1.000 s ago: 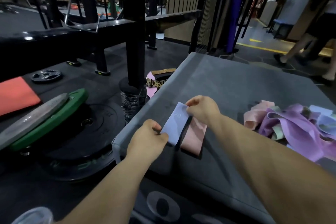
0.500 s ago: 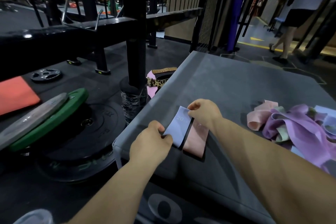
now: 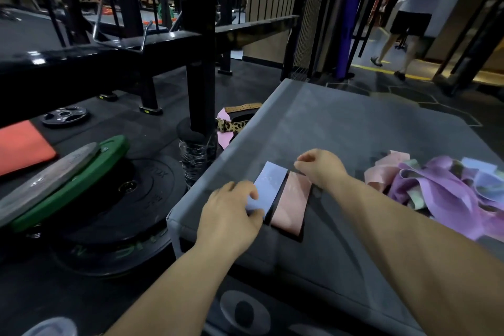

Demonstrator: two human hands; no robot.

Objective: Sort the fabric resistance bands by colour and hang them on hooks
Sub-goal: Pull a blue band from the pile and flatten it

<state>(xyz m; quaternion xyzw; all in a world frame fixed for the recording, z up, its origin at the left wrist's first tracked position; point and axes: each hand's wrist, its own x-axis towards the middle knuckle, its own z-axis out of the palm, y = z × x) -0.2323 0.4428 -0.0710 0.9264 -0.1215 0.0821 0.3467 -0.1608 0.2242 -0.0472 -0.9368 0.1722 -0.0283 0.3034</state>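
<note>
The left hand (image 3: 231,213) pinches the near end of the flat light-blue fabric band (image 3: 270,180). The right hand (image 3: 323,169), loosely curled, is at the far end of the flat pink fabric band (image 3: 293,199) just beside it. Both bands lie on the grey padded box (image 3: 341,131).

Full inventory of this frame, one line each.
light blue band: 1, light blue, flat on pad
pink band: 1, pink, beside it, right
band pile: 1, purple, pink, blue mix, pad's right side
pad: 1, grey, centre
weight plates: several, green, grey, black, floor left
belt: 1, leopard print, floor beside pad
mat: 1, red, far left
passer-by: 1, dark shorts, top right
left hand: 1, pinches light blue band
right hand: 1, above bands' far ends
</note>
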